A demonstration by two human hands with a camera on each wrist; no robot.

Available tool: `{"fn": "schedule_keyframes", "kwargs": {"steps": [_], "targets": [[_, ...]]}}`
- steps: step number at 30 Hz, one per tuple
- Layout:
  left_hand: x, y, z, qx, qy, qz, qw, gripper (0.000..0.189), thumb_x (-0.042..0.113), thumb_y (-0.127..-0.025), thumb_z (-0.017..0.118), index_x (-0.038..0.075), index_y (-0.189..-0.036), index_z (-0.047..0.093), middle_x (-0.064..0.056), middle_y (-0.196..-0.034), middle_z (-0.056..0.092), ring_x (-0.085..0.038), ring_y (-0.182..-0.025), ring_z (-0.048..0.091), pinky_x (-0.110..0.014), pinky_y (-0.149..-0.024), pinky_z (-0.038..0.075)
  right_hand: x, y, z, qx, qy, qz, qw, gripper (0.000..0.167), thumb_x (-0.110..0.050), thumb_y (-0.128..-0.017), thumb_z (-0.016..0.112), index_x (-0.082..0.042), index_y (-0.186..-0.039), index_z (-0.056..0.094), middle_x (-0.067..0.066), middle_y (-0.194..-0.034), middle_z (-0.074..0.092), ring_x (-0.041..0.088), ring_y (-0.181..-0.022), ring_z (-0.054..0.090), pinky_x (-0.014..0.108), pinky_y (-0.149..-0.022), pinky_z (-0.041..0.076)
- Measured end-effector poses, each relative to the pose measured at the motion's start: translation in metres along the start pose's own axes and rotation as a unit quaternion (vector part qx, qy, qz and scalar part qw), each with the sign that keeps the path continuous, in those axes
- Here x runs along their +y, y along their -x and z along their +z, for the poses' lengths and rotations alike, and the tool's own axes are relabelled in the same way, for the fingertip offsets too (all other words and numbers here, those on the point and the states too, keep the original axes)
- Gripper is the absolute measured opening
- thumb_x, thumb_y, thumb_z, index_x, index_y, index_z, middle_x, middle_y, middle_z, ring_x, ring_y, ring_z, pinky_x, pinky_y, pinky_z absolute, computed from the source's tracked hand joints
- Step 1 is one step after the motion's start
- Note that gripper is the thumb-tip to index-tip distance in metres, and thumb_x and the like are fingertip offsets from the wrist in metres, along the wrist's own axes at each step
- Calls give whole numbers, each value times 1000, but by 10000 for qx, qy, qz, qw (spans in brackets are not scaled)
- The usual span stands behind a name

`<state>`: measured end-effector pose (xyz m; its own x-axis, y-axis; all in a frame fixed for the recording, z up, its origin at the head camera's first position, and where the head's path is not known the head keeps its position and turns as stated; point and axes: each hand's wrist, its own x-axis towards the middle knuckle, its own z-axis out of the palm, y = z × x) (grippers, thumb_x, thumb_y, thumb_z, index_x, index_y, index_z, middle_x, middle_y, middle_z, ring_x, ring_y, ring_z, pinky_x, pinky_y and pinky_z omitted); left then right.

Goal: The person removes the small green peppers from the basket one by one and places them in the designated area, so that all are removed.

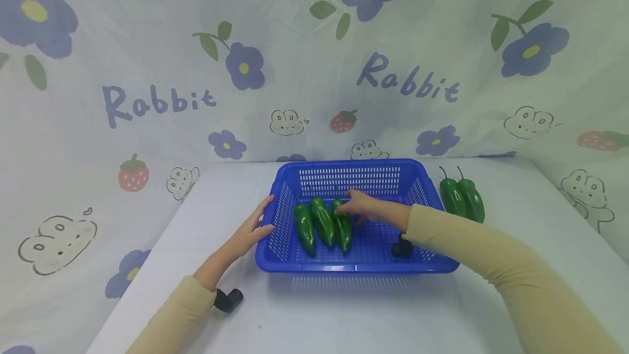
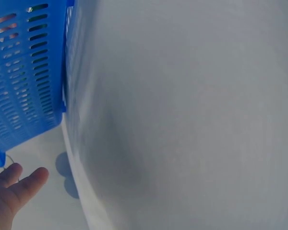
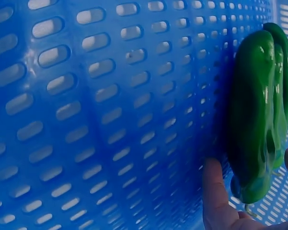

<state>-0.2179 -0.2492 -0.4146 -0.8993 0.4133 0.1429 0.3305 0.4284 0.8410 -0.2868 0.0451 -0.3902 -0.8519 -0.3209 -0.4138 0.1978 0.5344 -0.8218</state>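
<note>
A blue plastic basket with slotted walls stands on the white table. Three glossy green peppers lie side by side in its left half. My right hand reaches over the basket's right side to the stem end of the rightmost pepper. In the right wrist view, its spread fingers stand around the near end of a pepper, one low beside it, another apart on the far side. My left hand rests with extended fingers against the basket's left side; the left wrist view catches only part of it.
Two more green peppers lie on the table just right of the basket, stems pointing to the back. Behind the table hangs a white cloth printed with flowers, rabbits and strawberries. Dark wrist devices sit at both cuffs.
</note>
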Motion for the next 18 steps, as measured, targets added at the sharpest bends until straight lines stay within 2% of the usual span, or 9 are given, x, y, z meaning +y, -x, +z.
{"fn": "schedule_keyframes", "kwargs": {"steps": [11, 18], "targets": [[-1, -1, 0, 26, -10, 0, 10000, 67, 23, -91, 45, 11, -147, 9, -23, -151, 7, -46, -135, 15, -64, -102, 21, 5, -4, 6, 6, 110, 115, 9999, 70, -13, -77, 69, 3, -134, 33, 26, -123, 48, 39, -106, 54, 40, -69, 56], [-2, 0, 0, 13, -2, 36, 10000, 67, 20, -92, 45, 11, -147, 10, -23, -151, 7, -46, -135, 16, -64, -102, 22, 7, -5, 8, 23, 119, 92, 9999, 68, -12, -77, 69, 3, -133, 34, 25, -120, 50, 37, -103, 56, 39, -69, 56]]}}
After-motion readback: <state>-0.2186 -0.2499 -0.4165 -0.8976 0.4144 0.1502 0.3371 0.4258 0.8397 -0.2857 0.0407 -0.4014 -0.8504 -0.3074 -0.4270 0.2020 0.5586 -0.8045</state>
